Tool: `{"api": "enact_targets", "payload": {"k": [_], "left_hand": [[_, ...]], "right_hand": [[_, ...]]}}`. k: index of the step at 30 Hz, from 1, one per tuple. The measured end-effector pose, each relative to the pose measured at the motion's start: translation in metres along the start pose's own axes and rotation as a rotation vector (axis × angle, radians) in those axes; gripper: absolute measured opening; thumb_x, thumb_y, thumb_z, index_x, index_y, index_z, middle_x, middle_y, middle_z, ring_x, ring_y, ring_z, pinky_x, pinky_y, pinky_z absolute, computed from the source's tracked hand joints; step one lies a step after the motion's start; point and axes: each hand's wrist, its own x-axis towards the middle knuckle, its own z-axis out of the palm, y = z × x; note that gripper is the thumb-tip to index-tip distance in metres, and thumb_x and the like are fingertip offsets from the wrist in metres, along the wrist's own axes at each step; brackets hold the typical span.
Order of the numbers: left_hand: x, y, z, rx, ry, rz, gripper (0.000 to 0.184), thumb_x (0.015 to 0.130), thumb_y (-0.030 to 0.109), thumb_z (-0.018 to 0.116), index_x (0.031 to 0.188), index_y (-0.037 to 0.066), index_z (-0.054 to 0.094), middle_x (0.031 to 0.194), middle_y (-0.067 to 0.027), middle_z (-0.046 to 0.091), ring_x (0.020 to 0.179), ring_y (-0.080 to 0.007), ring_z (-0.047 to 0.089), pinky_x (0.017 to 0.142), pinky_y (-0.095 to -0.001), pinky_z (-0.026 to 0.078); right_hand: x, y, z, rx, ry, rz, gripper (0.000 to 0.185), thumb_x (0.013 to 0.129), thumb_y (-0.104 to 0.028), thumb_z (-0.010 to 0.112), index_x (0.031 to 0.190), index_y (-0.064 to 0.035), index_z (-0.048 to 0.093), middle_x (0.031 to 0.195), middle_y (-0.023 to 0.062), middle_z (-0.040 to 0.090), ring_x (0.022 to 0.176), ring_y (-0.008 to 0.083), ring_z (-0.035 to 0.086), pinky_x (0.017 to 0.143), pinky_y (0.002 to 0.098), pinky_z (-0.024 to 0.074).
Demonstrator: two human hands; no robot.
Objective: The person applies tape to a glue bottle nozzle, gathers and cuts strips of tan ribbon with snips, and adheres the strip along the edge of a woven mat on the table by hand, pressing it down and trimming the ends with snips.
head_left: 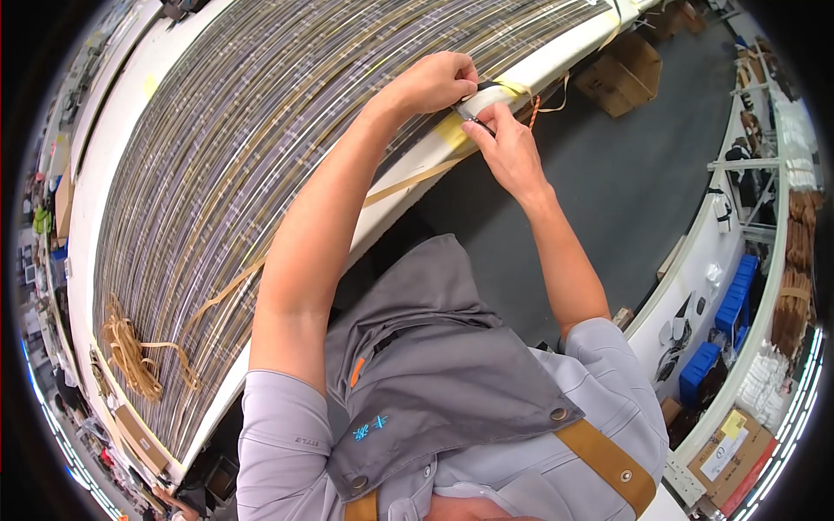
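Note:
At the edge of the table, my left hand (443,83) is closed in a pinch on a dark narrow strip (489,85). My right hand (511,149) is closed just below it, around a small black-handled tool (480,127). The tool's metallic end points toward my left fingertips; its exact kind is too small to make out. Long striped strips (261,139) lie side by side across the white table (382,213). A tan ribbon (417,180) runs along the table edge below my hands, near a patch of yellow tape (450,132).
A loose bundle of tan ribbon (130,352) lies at the table's left end. An open cardboard box (619,76) stands on the dark floor (660,165) beyond the edge. To the right, a shelf holds blue bins (737,295) and a labelled carton (731,456).

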Motion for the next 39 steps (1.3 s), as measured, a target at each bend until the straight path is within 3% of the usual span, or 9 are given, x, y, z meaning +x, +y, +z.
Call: {"api": "enact_targets", "payload": {"k": [18,21,23,24,26,29,31,34,39], "left_hand": [[0.004,0.001,0.0,-0.072,0.046,-0.013,0.014,0.084,0.012,0.059,0.089,-0.001,0.062,0.076,-0.0054,0.06,0.072,-0.0141,0.054,0.067,-0.03,0.045],[0.006,0.0,0.0,-0.103,0.061,-0.007,0.016,0.084,0.012,0.057,0.093,-0.002,0.062,0.08,-0.007,0.062,0.074,-0.0151,0.056,0.069,-0.0304,0.046],[0.006,0.001,0.0,-0.098,0.074,-0.023,0.018,0.085,0.012,0.056,0.095,-0.002,0.063,0.081,-0.0073,0.062,0.075,-0.0153,0.057,0.069,-0.0309,0.047],[0.005,0.001,0.001,-0.106,0.085,-0.018,0.02,0.085,0.012,0.056,0.096,-0.002,0.063,0.082,-0.0076,0.063,0.075,-0.0153,0.057,0.069,-0.031,0.047],[0.005,0.0,0.002,-0.121,0.101,-0.016,0.02,0.085,0.012,0.056,0.096,-0.002,0.063,0.081,-0.0078,0.063,0.075,-0.0153,0.057,0.069,-0.0309,0.047],[0.001,0.004,0.0,-0.139,0.134,-0.033,0.02,0.084,0.012,0.055,0.095,-0.002,0.063,0.079,-0.0079,0.063,0.074,-0.0153,0.057,0.068,-0.0308,0.047],[-0.002,0.01,0.001,-0.136,0.133,-0.029,0.019,0.084,0.012,0.056,0.095,-0.002,0.063,0.08,-0.0087,0.063,0.074,-0.0159,0.057,0.069,-0.0313,0.047],[-0.007,0.02,0.012,-0.176,0.185,0.045,0.018,0.085,0.01,0.053,0.096,-0.002,0.062,0.082,-0.0112,0.065,0.076,-0.0173,0.06,0.071,-0.0335,0.049],[-0.026,0.049,0.032,-0.305,0.242,0.077,0.015,0.085,0.009,0.052,0.094,-0.002,0.059,0.074,-0.0119,0.062,0.063,-0.019,0.062,0.062,-0.0347,0.049]], "right_hand": [[-0.003,-0.01,-0.012,0.015,-0.074,0.065,0.037,0.089,-0.03,0.063,0.102,0.0018,0.051,0.09,0.021,0.066,0.085,0.0378,0.063,0.075,0.0421,0.0475],[-0.006,-0.009,-0.021,0.082,-0.096,0.067,0.036,0.089,-0.029,0.065,0.102,0.0019,0.052,0.086,0.017,0.065,0.077,0.0279,0.063,0.071,0.0368,0.0474],[-0.006,-0.01,-0.028,0.154,-0.142,0.049,0.029,0.09,-0.022,0.065,0.101,0.0017,0.053,0.082,0.009,0.064,0.074,0.015,0.06,0.068,0.0294,0.0464],[-0.008,-0.007,-0.03,0.148,-0.141,0.044,0.029,0.09,-0.022,0.065,0.101,0.0017,0.053,0.082,0.009,0.064,0.074,0.015,0.06,0.068,0.0294,0.0464],[-0.011,0.002,-0.033,0.568,-0.155,-0.011,0.02,0.091,-0.016,0.063,0.1,0.0,0.054,0.075,0.0011,0.059,0.066,0.0056,0.053,0.059,0.0216,0.0426],[-0.003,0.003,-0.063,0.826,-0.098,-0.015,0.016,0.092,-0.014,0.062,0.1,-0.0013,0.055,0.072,-0.002,0.055,0.058,0.0023,0.046,0.05,0.0174,0.0368],[0.027,-0.008,-0.081,0.748,0.05,-0.053,0.017,0.092,-0.015,0.062,0.1,-0.0013,0.055,0.069,-0.0028,0.052,0.053,0.0008,0.04,0.045,0.0159,0.0315],[0.095,-0.023,-0.098,0.465,0.076,-0.122,0.025,0.09,-0.022,0.065,0.099,0.0003,0.057,0.068,-0.0013,0.053,0.055,0.0028,0.043,0.049,0.0187,0.0337],[0.228,0.03,-0.069,-0.038,0.079,-0.221,0.038,0.085,-0.033,0.069,0.098,0.0004,0.058,0.079,0.0089,0.063,0.072,0.0194,0.059,0.066,0.0334,0.0468]]}}
